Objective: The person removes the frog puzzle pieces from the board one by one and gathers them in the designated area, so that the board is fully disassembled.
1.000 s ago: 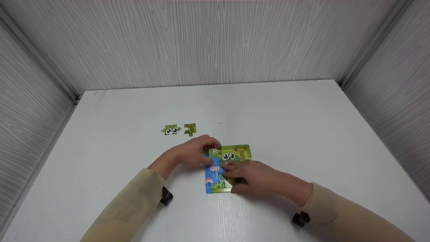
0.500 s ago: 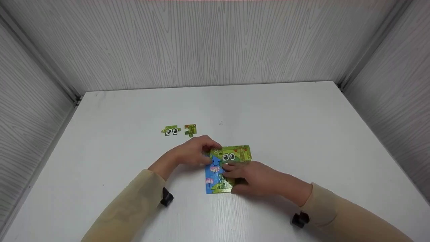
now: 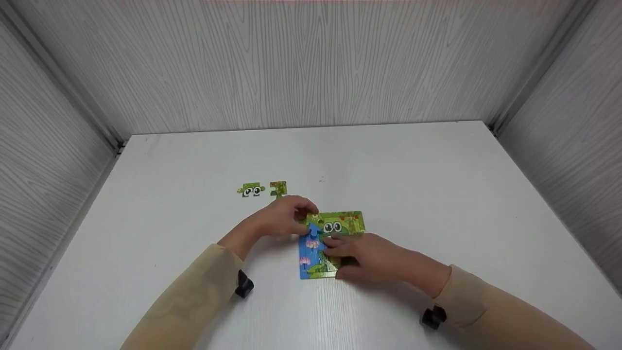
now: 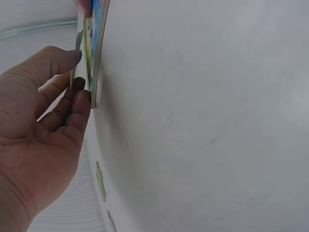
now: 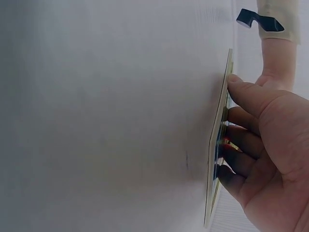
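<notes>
A frog jigsaw puzzle in a tray (image 3: 311, 267) lies flat on the white table between both hands. At its upper left corner my left hand (image 3: 279, 218) pinches a thin green and blue puzzle piece (image 4: 79, 38) between thumb and fingers; in the left wrist view this piece is edge-on, just over the board. My right hand (image 3: 376, 257) rests on the board's right side, fingertips on its face and thumb near the lower edge. Part of the picture is hidden under that hand.
Two loose puzzle pieces lie beyond my left hand: one with frog eyes (image 3: 251, 190), one green and red piece (image 3: 279, 187). A grained white panel (image 3: 311, 63) stands behind the table, with side panels left and right.
The piece in my left hand has turned slightly, with more of its blue part showing. My right hand stays on the board. The whole head view has shifted a little.
</notes>
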Demonstrator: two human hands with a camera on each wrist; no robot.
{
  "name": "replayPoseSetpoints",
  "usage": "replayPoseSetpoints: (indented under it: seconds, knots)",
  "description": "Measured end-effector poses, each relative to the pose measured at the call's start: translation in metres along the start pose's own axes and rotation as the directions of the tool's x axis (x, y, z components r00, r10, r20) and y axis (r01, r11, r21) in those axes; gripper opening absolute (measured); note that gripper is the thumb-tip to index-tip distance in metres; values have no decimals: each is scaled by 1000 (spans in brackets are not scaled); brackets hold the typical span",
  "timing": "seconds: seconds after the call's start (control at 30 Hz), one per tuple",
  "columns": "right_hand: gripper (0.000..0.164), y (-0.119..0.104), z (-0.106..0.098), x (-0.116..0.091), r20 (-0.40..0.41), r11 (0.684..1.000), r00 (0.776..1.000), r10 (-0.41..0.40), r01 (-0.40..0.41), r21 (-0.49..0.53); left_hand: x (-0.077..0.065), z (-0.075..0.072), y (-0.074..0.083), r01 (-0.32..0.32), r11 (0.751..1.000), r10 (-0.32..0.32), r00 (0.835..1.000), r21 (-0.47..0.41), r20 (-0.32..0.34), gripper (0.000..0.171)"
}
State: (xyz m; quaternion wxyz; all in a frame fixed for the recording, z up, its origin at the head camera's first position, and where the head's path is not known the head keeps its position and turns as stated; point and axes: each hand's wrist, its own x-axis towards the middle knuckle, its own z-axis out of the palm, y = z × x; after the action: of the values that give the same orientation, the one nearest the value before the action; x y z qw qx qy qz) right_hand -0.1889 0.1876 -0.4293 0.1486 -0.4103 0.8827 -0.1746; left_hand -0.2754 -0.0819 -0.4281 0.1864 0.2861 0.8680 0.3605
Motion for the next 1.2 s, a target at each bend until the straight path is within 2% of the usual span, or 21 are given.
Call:
replayPoseSetpoints:
  seconds: [0.17,0.33,0.6,0.7,0.93,1.2]
  knots:
    - [57,-1,-1,0,-14,1000,1000,-16,16,-7,-3,-1,3,-17,1000,16,1000,-20,-21,41]
    - [57,0,0,0,-28,999,999,-39,39,-1,-7,-3,5,6,999,-8,999,-37,-46,42]
    - [57,-2,-2,0,-12,1000,1000,-14,14,6,-13,-12,5,9,998,-14,996,-56,-92,44]
    - [57,-3,-4,-1,-8,1000,1000,-10,10,-2,-17,-18,4,15,998,-22,994,-68,-111,45]
    - [58,-1,-2,1,-14,999,999,-32,32,-13,-29,-34,-1,-23,997,12,990,-73,-144,46]
    - [58,0,1,0,-24,999,999,-28,28,-26,-44,-57,-9,5,999,-12,981,-36,-194,50]
